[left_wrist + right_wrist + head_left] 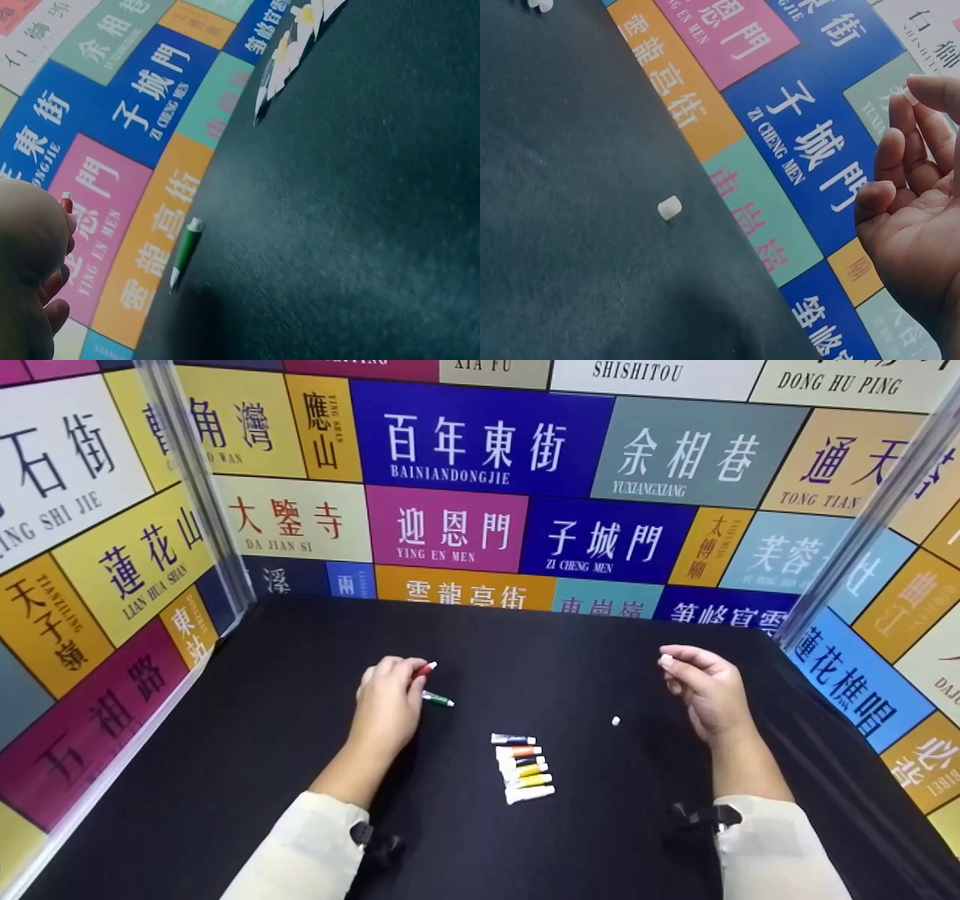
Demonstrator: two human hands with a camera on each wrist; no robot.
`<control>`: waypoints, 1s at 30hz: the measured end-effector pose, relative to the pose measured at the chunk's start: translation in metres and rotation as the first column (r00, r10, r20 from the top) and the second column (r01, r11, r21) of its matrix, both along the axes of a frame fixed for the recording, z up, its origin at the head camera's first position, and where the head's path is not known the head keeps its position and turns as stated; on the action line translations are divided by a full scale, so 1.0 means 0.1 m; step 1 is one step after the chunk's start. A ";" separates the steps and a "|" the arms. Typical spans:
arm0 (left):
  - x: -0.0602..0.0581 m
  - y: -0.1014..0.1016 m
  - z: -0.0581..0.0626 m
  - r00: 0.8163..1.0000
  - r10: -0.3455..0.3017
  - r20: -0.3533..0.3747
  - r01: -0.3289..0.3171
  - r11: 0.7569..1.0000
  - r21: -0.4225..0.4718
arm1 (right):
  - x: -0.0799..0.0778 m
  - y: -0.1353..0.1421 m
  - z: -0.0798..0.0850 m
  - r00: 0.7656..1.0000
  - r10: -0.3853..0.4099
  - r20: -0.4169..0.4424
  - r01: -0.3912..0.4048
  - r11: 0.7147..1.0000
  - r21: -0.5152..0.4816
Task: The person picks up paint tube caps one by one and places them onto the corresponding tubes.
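Note:
My left hand [388, 699] grips a small red paint tube [425, 669], with its white tip sticking out past the fingers. Just beside that hand a green paint tube [439, 699] lies on the black cloth; the left wrist view shows it whole. Raised over the right side, my right hand [709, 690] pinches a small white cap [666, 660] between thumb and fingertips. Another white cap [670, 208] lies on the cloth to the left of the right hand. Between the hands, several paint tubes [525, 771] lie side by side in a row, their white caps pointing right.
Black cloth [600, 825] covers the table. Panels with colourful printed signs [480, 442] stand along the back and both sides, with clear upright strips [202, 495] at the corners. Dark straps [705, 816] with small devices sit on both sleeves.

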State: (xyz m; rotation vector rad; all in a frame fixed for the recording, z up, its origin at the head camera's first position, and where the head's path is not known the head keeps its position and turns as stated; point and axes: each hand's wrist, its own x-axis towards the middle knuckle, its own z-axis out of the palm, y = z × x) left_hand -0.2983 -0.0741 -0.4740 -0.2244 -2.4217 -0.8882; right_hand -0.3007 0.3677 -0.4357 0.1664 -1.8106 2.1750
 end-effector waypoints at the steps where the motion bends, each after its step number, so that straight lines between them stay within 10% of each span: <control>1: 0.02 0.01 0.02 1.000 -0.004 0.002 0.004 1.000 0.002 | 0.01 -0.01 0.02 1.000 0.004 -0.007 -0.004 1.000 -0.004; 18: 0.23 0.23 0.26 0.990 -0.067 -0.121 0.067 0.998 -0.008 | 0.17 -0.22 0.26 0.985 0.078 -0.153 -0.075 0.997 0.020; 30: 0.47 0.36 0.49 0.969 -0.145 -0.202 0.141 0.989 -0.030 | 0.35 -0.40 0.48 0.913 0.233 -0.335 -0.248 0.969 -0.002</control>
